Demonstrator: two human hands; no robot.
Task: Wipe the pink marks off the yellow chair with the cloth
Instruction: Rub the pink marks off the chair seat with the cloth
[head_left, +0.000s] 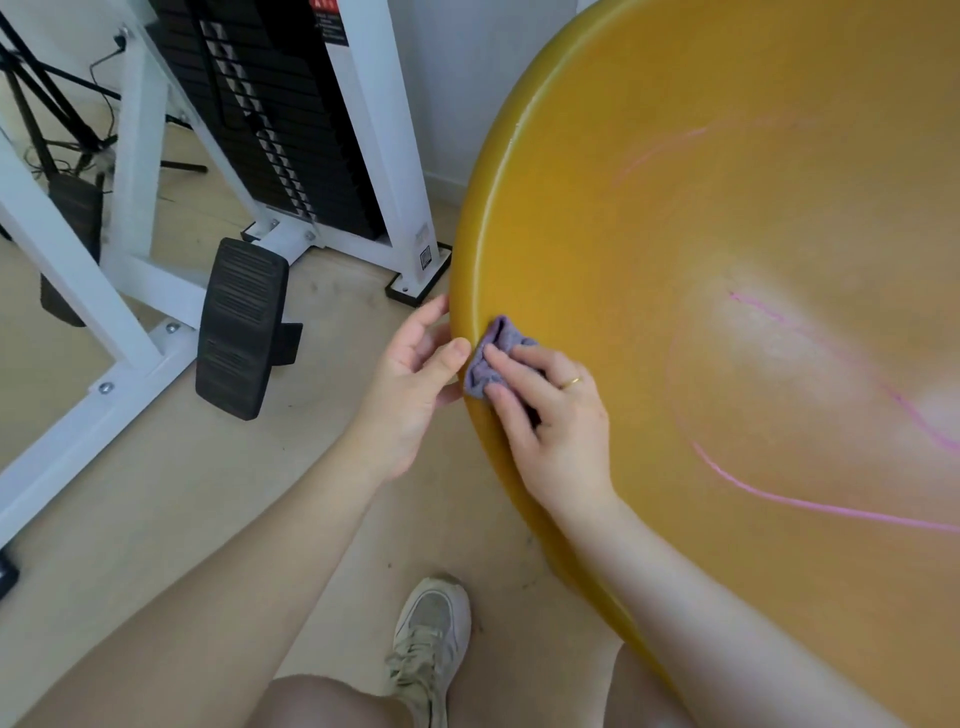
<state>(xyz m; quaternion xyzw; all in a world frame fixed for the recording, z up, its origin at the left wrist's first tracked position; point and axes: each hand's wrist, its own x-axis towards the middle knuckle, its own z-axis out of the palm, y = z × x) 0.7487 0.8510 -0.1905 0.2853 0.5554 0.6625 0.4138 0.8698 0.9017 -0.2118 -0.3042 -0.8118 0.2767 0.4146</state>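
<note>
The big round yellow chair (701, 234) fills the right side of the view. Pink marks (810, 506) curve over its seat at the lower right, and fainter pink lines run higher up. My right hand (550, 415) presses a small crumpled purple cloth (485, 358) against the chair's left rim. My left hand (415, 379) grips that same rim from outside, thumb on top beside the cloth, fingers curled behind the edge.
A white weight machine (363, 130) with a black weight stack and black footplates (241, 325) stands to the left on the wooden floor. Cables and a tripod lie at the far left. My shoe (431, 639) and knee are below the chair's edge.
</note>
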